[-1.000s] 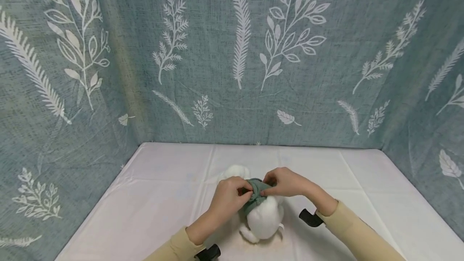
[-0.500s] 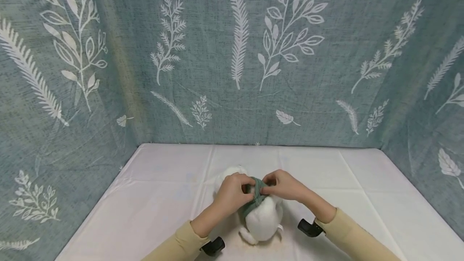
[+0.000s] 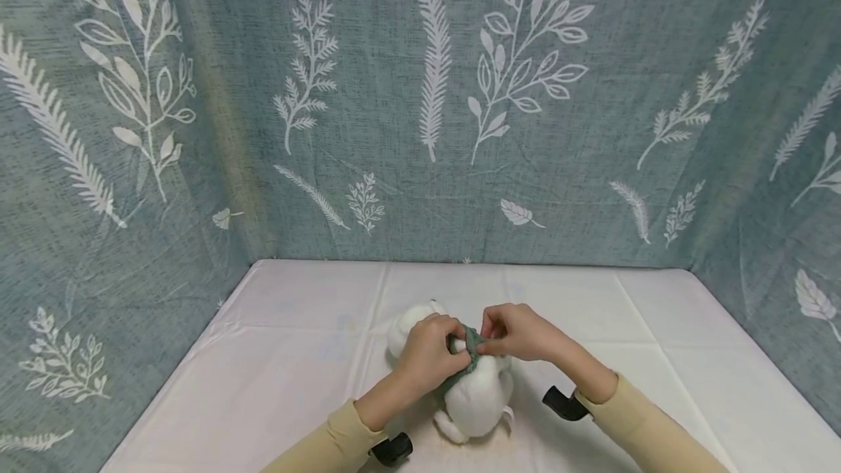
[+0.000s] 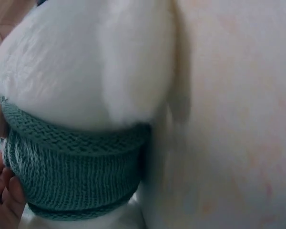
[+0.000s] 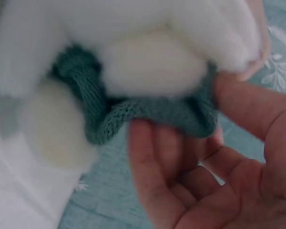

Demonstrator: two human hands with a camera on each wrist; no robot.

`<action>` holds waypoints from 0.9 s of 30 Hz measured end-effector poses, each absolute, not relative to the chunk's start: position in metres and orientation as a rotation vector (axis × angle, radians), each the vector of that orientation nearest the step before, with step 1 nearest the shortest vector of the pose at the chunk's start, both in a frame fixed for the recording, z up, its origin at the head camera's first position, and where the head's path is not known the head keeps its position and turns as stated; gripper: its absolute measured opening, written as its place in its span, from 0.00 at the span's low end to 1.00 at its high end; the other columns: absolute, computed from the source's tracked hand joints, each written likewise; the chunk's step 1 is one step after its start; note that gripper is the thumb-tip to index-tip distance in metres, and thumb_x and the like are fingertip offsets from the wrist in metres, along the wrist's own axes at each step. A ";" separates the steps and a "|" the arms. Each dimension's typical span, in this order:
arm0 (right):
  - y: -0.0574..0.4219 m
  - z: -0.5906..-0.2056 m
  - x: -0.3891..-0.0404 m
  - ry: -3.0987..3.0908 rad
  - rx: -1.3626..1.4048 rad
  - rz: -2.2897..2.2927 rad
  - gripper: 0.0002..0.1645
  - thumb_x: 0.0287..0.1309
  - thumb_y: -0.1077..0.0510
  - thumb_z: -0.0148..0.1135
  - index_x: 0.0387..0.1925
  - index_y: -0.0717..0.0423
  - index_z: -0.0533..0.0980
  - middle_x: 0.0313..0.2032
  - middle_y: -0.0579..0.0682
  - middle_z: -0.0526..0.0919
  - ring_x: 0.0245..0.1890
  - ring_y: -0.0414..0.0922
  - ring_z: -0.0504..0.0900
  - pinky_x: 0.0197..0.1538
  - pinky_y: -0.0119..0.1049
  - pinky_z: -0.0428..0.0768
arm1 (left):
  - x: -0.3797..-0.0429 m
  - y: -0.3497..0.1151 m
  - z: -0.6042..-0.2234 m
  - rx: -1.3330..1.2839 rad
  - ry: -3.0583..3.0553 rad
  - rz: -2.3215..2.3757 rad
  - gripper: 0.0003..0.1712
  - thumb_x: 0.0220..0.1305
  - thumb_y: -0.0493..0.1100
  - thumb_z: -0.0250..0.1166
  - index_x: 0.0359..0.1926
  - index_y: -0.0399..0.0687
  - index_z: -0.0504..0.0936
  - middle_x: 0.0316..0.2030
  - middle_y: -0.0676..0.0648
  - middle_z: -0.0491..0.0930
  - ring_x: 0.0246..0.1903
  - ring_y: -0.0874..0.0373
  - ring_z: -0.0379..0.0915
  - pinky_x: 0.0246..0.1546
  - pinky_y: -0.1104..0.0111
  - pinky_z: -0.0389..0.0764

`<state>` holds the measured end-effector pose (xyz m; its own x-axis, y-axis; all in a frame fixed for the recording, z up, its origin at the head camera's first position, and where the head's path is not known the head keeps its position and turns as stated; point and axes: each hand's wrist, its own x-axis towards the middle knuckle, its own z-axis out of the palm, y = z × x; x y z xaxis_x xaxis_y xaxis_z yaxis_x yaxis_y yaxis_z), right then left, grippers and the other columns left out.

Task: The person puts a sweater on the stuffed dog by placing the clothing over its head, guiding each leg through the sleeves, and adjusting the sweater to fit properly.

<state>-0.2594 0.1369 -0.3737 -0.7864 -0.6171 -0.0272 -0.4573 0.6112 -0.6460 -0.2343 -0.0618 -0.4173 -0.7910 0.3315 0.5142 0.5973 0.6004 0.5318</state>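
A white plush toy (image 3: 476, 404) lies on the white-covered table, its body stretching away from the camera. Around its middle sits a green knitted garment (image 4: 81, 167), with ribbed bands along its edges. My left hand (image 3: 430, 352) pinches the garment from the left in the head view. From the right, my right hand (image 3: 525, 331) grips its edge between thumb and fingers. In the right wrist view the knit (image 5: 148, 112) is bunched and stretched away from the fur, with fingertips (image 5: 143, 138) against it. The hands hide much of the garment in the head view.
A white cloth (image 3: 309, 320) covers the table. Blue-green curtains (image 3: 394, 93) with white leaf prints stand behind and at both sides. Black wrist camera mounts (image 3: 565, 404) stick out below the cuffs, close to the table.
My left hand has shifted slightly right with the garment's edge, and white fur now shows between its fingers. My right hand stays near the same place, fingers moving a little on the knit.
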 end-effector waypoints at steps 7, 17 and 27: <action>0.146 -0.373 -0.260 2.417 -0.803 -0.940 0.07 0.52 0.65 0.66 0.25 0.56 0.74 0.19 0.44 0.74 0.20 0.38 0.69 0.25 0.30 0.68 | -0.233 -0.066 -0.424 -0.681 -2.394 -1.242 0.05 0.44 0.34 0.65 0.24 0.48 0.80 0.18 0.55 0.71 0.19 0.68 0.62 0.21 0.77 0.68; 0.150 -0.392 -0.259 2.473 -0.872 -0.925 0.11 0.53 0.60 0.68 0.25 0.54 0.72 0.19 0.42 0.71 0.19 0.36 0.67 0.24 0.29 0.67 | -0.230 -0.069 -0.426 -0.547 -2.405 -1.412 0.06 0.45 0.32 0.65 0.25 0.47 0.79 0.17 0.55 0.72 0.17 0.68 0.64 0.19 0.75 0.70; 0.147 -0.399 -0.261 2.574 -1.141 -0.929 0.11 0.54 0.64 0.65 0.28 0.51 0.70 0.22 0.40 0.73 0.23 0.32 0.72 0.27 0.28 0.74 | -0.228 -0.066 -0.408 -0.773 -2.599 -1.103 0.13 0.50 0.31 0.67 0.38 0.45 0.84 0.22 0.54 0.75 0.23 0.66 0.62 0.24 0.77 0.67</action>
